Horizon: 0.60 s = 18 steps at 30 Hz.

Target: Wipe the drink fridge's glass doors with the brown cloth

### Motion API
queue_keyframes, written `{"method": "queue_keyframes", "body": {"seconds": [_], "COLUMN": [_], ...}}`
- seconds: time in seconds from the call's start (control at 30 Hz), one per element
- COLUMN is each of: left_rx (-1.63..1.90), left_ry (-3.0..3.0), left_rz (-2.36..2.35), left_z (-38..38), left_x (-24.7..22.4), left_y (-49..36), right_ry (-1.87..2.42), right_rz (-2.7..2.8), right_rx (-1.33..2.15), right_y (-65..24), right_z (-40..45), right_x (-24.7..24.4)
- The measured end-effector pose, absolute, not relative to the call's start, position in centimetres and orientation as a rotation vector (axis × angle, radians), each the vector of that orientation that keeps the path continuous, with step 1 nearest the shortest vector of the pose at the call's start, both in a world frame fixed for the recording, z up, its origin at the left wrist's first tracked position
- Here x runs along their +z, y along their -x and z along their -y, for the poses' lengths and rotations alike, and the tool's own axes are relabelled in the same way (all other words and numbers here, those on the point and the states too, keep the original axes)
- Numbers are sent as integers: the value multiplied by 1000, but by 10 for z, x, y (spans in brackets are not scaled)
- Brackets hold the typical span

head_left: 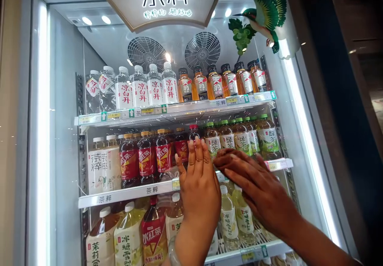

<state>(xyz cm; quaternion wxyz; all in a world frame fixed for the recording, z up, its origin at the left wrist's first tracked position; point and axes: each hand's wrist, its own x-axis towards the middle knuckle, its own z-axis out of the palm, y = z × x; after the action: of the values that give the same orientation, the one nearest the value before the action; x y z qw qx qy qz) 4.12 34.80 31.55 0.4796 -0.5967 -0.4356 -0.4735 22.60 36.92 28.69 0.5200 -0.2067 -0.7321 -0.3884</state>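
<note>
My left hand (199,192) is raised in front of the middle shelf, its back toward me and its fingers stretched upward. It holds nothing. My right hand (263,190) reaches in from the right, fingers extended to the left, with their tips close to my left hand's edge. Whether the hands touch each other or the cooler's front, I cannot tell. Behind them are red-labelled tea bottles (163,157) and green-capped tea bottles (242,139). Pale yellow drink bottles (229,218) show on the lower shelf, below and between the hands.
An upright lit drinks cooler (25,138) surrounds the shelves. Its top shelf holds white-labelled water bottles (139,88) and black-capped amber bottles (214,84). Large bottles (127,234) stand at lower left. A fan-shaped sign (163,18) and a bird decoration (266,16) are overhead.
</note>
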Motion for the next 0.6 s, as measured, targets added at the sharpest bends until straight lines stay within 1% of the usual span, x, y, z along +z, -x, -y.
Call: {"method": "queue_keyframes", "body": {"seconds": [0.1,0.17,0.23,0.33,0.47,0.6], "left_rx": [-1168,-1163,-1146,-1140,-1106,-1140], "left_ry": [1457,1448,1441,1432,1428,1391], "left_rz": [1080,1087,1071,1025,1004,1030], "left_z": [-351,-353,-354,-354,-356,-360], "left_x": [317,319,320,320,318,321], "left_y": [-48,-54,-57,-56,-55,-67], "right_ry": [595,637,609,501,492,600], "right_rz": [1586,1500,1528,1661,1692,1567], "right_rx": [-847,-755,-734,-803,-901,-808], "right_y": [-237,-227,-211,-200,-229,-244], "right_z": [-376,-376,-371,-365,-372,-380], "right_x": [306,324,331,314,288,310]}}
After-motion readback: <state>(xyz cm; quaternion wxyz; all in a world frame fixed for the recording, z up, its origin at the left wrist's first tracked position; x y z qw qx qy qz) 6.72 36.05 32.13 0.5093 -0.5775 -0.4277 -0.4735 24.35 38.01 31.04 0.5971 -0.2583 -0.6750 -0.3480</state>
